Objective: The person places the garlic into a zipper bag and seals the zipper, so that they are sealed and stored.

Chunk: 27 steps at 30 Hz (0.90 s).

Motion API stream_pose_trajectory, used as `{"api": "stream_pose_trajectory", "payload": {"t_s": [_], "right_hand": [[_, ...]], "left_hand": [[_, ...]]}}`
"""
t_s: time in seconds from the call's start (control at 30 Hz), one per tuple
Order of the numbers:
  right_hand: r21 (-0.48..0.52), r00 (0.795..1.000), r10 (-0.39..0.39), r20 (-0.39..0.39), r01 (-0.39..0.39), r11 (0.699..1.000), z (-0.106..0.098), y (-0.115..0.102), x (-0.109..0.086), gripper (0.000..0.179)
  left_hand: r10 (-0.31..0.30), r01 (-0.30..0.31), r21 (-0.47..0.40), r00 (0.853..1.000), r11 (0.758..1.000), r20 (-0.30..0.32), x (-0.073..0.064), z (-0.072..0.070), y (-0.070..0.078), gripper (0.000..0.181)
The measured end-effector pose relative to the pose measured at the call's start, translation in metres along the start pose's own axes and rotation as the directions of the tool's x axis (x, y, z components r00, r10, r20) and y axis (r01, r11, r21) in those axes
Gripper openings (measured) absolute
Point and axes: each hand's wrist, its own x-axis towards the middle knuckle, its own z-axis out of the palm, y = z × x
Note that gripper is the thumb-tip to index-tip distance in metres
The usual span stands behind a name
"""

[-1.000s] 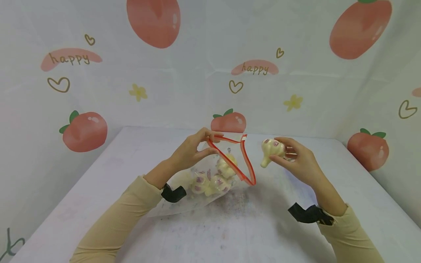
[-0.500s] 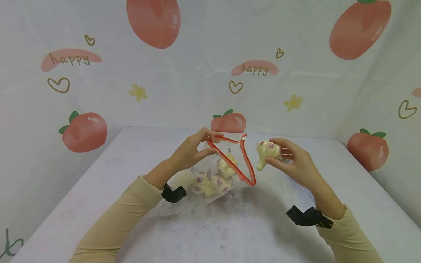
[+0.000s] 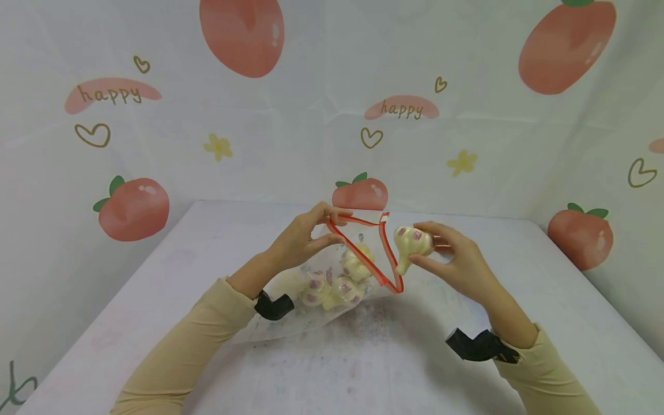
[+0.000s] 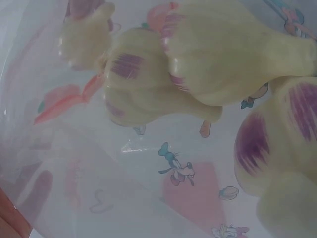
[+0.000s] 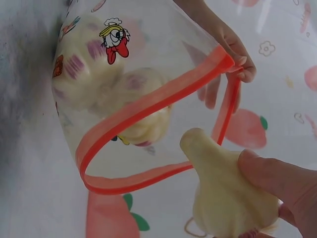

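Note:
My left hand (image 3: pixel 306 233) pinches the red-edged rim of a clear plastic zip bag (image 3: pixel 332 323), holding its mouth spread toward the right. Inside the bag lie several garlic bulbs (image 3: pixel 357 262), pale with purple patches; the left wrist view shows these garlic bulbs (image 4: pixel 213 54) through the printed plastic. A further garlic bulb (image 3: pixel 413 242) is gripped between the thumb and fingers of my right hand (image 3: pixel 456 253), right at the bag's mouth. In the right wrist view, the stem of this held garlic bulb (image 5: pixel 233 188) points toward the red rim (image 5: pixel 148 106).
A white table (image 3: pixel 332 374) stretches under both arms. Behind it hangs a white backdrop (image 3: pixel 290 115) printed with red fruit, hearts and lettering. Black straps with dark mounts (image 3: pixel 474 346) sit at the wrists.
My right hand has moved left with the garlic bulb, bringing it from beside the bag to the red rim. The left hand and the bag have stayed in place.

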Motion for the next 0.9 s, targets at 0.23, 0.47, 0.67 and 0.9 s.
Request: {"api": "stream_pose_trajectory", "payload": {"t_s": [0.23, 0.47, 0.67, 0.9], "right_hand": [[0.002, 0.999, -0.054, -0.006, 0.054, 0.999, 0.004, -0.003, 0.0, 0.05], [0.009, 0.995, -0.102, -0.01, 0.102, 0.995, 0.009, -0.003, 0.0, 0.049], [0.019, 0.991, -0.135, 0.003, 0.135, 0.991, 0.011, -0.005, 0.001, 0.05], [0.001, 0.985, -0.174, 0.005, 0.174, 0.985, 0.016, -0.006, 0.001, 0.051]], "left_hand": [[0.001, -0.001, 0.002, 1.0, 1.0, 0.002, 0.0, 0.001, -0.001, 0.03], [0.006, -0.006, 0.006, 1.0, 1.0, 0.002, 0.0, 0.002, -0.002, 0.03], [0.01, -0.01, 0.006, 1.0, 1.0, 0.0, 0.001, 0.002, -0.001, 0.03], [0.015, -0.015, -0.001, 1.0, 1.0, -0.003, 0.001, 0.002, -0.001, 0.03]]}}
